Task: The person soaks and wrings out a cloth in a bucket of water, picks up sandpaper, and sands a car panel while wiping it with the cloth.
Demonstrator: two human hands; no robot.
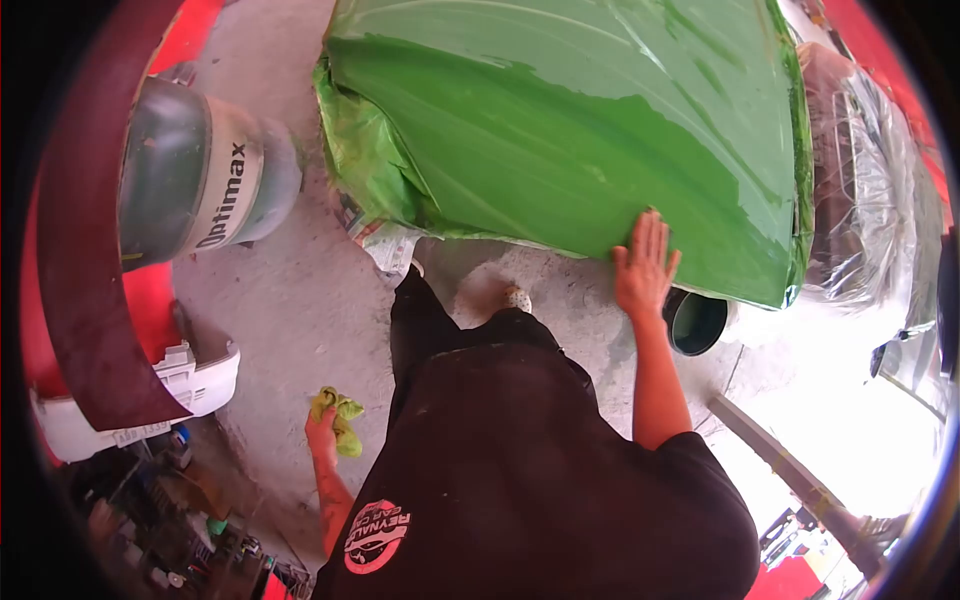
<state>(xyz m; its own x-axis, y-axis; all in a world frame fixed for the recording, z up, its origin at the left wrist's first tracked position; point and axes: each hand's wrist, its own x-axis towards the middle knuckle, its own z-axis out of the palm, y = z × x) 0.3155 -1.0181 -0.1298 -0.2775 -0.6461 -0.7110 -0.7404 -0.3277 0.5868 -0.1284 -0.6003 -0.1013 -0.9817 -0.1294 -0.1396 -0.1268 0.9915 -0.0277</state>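
Observation:
My right hand [648, 270] lies flat on the near edge of a green car panel [560, 150], fingers stretched out and nothing under them that I can see. The panel's nearer part looks dark and wet, while paler, duller patches show farther up. Low on the left, away from the panel, my left hand [322, 432] is closed round a crumpled yellow-green cloth [346, 408]. Green-stained masking film [370, 150] hangs in folds at the panel's left side. Beside my right wrist, a dark round bucket [697, 322] stands on the floor below the panel's edge.
A drum marked Optimax [225, 175] stands at the left, near a dark red curved part [80, 250] and a white bumper [205, 385]. Clear plastic sheeting [865, 180] covers something at the right. A long beam [790, 470] lies lower right; cluttered items [190, 520] fill the lower left.

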